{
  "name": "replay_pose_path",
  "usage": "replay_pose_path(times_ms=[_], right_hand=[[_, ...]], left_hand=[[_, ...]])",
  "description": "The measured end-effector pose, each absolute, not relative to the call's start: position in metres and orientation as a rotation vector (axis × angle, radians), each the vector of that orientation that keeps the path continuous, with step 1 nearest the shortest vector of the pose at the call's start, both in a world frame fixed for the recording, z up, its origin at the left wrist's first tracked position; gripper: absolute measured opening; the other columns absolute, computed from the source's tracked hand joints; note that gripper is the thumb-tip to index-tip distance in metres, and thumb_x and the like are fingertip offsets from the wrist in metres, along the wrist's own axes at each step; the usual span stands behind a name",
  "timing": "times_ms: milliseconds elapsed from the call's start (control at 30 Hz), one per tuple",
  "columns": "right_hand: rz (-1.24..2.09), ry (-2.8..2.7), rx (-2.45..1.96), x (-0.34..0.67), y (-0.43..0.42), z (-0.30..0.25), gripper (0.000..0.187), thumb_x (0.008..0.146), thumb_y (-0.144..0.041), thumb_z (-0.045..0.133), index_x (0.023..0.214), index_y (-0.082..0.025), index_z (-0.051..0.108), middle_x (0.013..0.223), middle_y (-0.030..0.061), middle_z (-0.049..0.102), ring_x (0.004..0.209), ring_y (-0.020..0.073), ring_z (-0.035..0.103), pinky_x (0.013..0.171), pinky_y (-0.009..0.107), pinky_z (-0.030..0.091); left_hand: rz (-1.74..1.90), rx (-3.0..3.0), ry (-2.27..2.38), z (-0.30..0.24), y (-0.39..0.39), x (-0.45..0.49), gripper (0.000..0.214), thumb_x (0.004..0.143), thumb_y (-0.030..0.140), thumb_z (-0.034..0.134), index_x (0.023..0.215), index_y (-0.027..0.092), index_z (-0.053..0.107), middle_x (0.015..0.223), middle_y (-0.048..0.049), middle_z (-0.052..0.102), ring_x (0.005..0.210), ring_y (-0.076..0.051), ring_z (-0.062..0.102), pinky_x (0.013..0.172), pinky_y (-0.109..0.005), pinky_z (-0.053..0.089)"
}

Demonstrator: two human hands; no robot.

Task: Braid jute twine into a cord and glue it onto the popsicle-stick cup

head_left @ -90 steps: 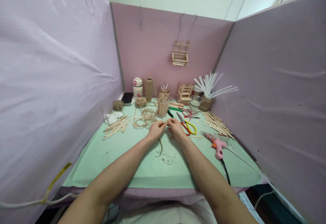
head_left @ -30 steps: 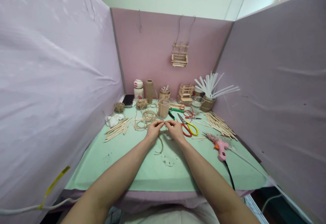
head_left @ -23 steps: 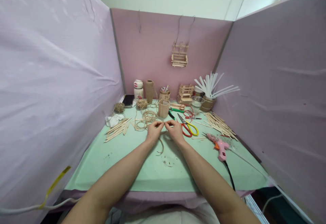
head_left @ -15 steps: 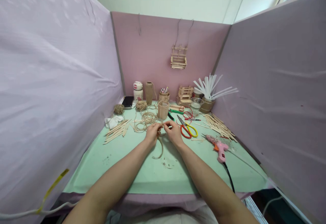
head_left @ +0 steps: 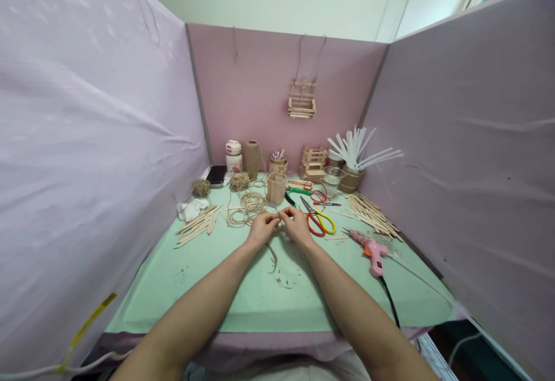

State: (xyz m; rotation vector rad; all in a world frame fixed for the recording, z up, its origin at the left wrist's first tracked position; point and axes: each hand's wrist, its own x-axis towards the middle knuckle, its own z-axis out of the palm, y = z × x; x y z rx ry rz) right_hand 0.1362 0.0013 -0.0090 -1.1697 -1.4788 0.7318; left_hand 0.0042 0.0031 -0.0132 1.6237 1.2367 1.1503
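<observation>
My left hand [head_left: 261,228] and my right hand [head_left: 296,224] meet over the middle of the green mat [head_left: 243,288], fingertips pinched together on a length of jute twine [head_left: 273,255]. The twine's loose end hangs from the hands and curls on the mat toward me. A loose coil of the same twine [head_left: 249,204] lies just beyond my left hand. A small stick-walled cup [head_left: 276,188] stands behind the hands.
Red and yellow scissors [head_left: 318,221] lie right of my hands. A pink glue gun [head_left: 369,248] with a black cord is farther right. Wooden sticks are piled at left [head_left: 196,224] and right [head_left: 372,213]. Jars, twine balls, a phone and stick crafts line the back wall.
Both hands stayed pinched on the twine and shifted slightly. The hanging tail has swung and shortened, now lying closer under the hands. The camera tilted up a little.
</observation>
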Motion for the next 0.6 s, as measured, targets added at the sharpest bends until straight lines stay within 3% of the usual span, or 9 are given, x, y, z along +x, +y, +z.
replay_pose_path(times_ms=[300, 433, 600], right_hand=[[0.592, -1.181, -1.454, 0.143, 0.018, -0.022, 0.013, 0.068, -0.026, 0.050, 0.058, -0.021, 0.043, 0.057, -0.0025, 0.049, 0.058, 0.0146, 0.045, 0.059, 0.027, 0.034], [0.747, -1.152, -1.307, 0.152, 0.019, -0.017, 0.015, 0.066, -0.032, 0.053, 0.058, -0.020, 0.048, 0.058, -0.0033, 0.049, 0.058, 0.0125, 0.044, 0.057, 0.026, 0.034], [1.071, -0.927, -1.125, 0.160, 0.016, -0.002, 0.015, 0.062, -0.031, 0.057, 0.057, -0.019, 0.049, 0.055, -0.0047, 0.047, 0.053, 0.0091, 0.041, 0.049, 0.022, 0.033]], left_hand=[[0.921, 1.944, 1.259, 0.002, -0.016, 0.019, 0.018, 0.071, 0.029, 0.054, 0.059, 0.016, 0.057, 0.054, 0.0021, 0.057, 0.055, -0.011, 0.048, 0.057, -0.023, 0.034], [0.985, 1.838, 1.249, -0.001, -0.015, 0.022, 0.021, 0.072, 0.031, 0.054, 0.058, 0.016, 0.057, 0.053, 0.0020, 0.056, 0.054, -0.011, 0.047, 0.056, -0.023, 0.034], [1.087, 1.680, 1.181, -0.003, -0.014, 0.022, 0.023, 0.073, 0.034, 0.053, 0.074, 0.014, 0.065, 0.056, 0.0016, 0.056, 0.055, -0.011, 0.049, 0.056, -0.023, 0.036]])
